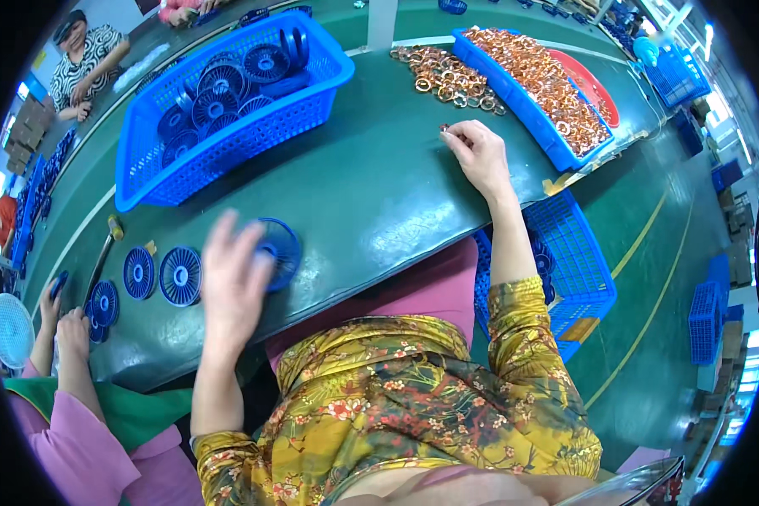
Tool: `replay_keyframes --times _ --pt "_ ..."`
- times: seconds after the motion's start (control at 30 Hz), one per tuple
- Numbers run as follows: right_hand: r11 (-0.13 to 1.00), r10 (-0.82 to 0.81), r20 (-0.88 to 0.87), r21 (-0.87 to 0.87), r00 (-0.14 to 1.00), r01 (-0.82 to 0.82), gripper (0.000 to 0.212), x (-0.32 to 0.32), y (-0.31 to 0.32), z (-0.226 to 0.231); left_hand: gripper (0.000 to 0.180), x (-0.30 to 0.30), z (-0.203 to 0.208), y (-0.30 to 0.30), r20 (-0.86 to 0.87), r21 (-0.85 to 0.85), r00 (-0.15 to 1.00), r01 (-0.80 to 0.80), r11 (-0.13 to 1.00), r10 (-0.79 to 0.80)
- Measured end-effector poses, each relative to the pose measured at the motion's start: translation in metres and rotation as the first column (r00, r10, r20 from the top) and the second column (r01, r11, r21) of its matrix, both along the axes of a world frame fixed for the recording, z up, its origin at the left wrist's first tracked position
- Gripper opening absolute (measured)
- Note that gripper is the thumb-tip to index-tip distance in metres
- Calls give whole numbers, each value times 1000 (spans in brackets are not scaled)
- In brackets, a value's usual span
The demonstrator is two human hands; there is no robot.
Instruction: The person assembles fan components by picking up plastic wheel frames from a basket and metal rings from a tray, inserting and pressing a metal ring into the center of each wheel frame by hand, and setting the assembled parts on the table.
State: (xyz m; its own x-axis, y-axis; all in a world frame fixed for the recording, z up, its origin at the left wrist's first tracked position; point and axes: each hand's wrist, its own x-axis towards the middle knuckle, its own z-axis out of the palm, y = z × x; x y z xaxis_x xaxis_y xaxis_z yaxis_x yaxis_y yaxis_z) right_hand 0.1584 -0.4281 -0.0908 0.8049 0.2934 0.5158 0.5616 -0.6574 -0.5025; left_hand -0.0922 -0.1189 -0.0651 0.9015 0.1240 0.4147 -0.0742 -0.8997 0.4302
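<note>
My left hand is smeared by motion, with its fingers in front of a blue spoked disc on the green table. Whether it grips the disc I cannot tell. Left of it, a row of similar spoked discs lies flat. My right hand is closed in a pinch, a small copper ring just showing at its fingertips. Beyond that hand is a loose pile of copper rings, and a long blue tray heaped with more rings stands to the right.
A large blue basket of spoked discs stands at the back left. A red tray sits behind the ring tray. Below the table edge is another blue basket. A co-worker's hands and a hammer are at the left.
</note>
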Motion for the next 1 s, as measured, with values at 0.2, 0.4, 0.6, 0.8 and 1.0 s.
replay_keyframes --times 0.2,0.4,0.6,0.8,1.0 --pt "904 190 157 357 969 -235 7 -68 33 10 66 -20 -27 -16 -165 118 985 63 991 -43" --pt "865 333 324 268 886 -424 17 -121 65 11 29 -2 -24 -31 42 -571 992 -71 818 116" --pt "758 490 426 223 761 -613 23 -158 97 21 40 6 -28 -58 86 -957 993 58 285 87" --pt "817 508 361 85 782 -570 16 -164 115 20 36 2 -16 -70 174 -851 979 96 516 106" --pt "846 513 208 40 833 -532 12 -168 122 14 25 -5 -17 -73 157 -697 978 11 717 138"
